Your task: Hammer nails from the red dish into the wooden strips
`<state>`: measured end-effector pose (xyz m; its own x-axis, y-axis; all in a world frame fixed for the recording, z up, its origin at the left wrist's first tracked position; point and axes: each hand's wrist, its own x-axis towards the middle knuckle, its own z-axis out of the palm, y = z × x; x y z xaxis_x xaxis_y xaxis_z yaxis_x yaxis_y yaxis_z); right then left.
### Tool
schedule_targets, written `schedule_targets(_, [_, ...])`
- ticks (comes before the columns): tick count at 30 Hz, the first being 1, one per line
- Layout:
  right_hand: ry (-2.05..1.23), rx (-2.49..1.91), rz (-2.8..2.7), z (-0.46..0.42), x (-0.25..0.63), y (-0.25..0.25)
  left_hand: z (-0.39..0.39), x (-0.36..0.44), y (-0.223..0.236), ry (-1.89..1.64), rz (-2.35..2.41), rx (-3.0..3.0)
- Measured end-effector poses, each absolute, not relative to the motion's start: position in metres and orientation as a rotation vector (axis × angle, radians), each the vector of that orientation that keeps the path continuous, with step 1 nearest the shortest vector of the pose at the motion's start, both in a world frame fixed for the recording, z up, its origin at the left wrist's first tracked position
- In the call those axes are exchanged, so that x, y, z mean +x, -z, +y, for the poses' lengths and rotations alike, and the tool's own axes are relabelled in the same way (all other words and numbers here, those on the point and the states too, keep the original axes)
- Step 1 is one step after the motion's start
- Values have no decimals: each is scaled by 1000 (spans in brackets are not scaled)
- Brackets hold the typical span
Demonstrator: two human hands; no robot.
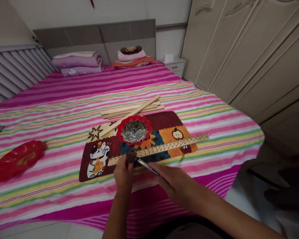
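My right hand (173,182) is wrapped round the metal handle of a hammer (147,165), whose dark head sits over the left part of a wooden strip (161,148). Rows of nails stick up along that strip, many of them tilted. Close beside the hammer head, my left hand (123,172) has its fingers pinched together at the strip's near edge; what they hold, if anything, is hidden. Behind the strip stands a red scalloped bowl (118,132) full of loose nails (136,131). Strip and bowl rest on a patterned mat (83,169) with a cat drawing.
Several wooden strips (129,111) lie behind the bowl, one slanting onto the mat. A red oval tray (17,161) is at the left on the striped bedspread (64,146). Folded bedding (79,63) lies by the headboard (89,36). Wardrobe doors (251,49) line the right side.
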<state>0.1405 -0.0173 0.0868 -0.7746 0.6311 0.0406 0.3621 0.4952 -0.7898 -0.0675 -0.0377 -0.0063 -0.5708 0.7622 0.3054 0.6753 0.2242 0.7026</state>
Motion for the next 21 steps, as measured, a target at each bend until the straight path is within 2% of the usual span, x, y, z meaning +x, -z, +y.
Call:
schedule_targets(5, [-1402, -813, -2248, -33, 179, -82, -37, -69, 9, -1316, 2325, 1360])
schedule_targets(10, [-1539, -1032, -2112, -40, 216, -18, -42, -67, -5, -1328, 2361, 1346])
schedule_targets(14, [-1515, -1153, -1967, -44, 228, 29, -27, -71, -34, -1335, 2462, 1484])
schedule_targets(17, [-1588, -1244, -1831, -46, 228, 43, 5, -80, -50, -1161, 2498, 1676])
schedule_targets(21, [-1750, -1306, -1671, -48, 225, 47, 52, -92, -52, -703, 2554, 1876])
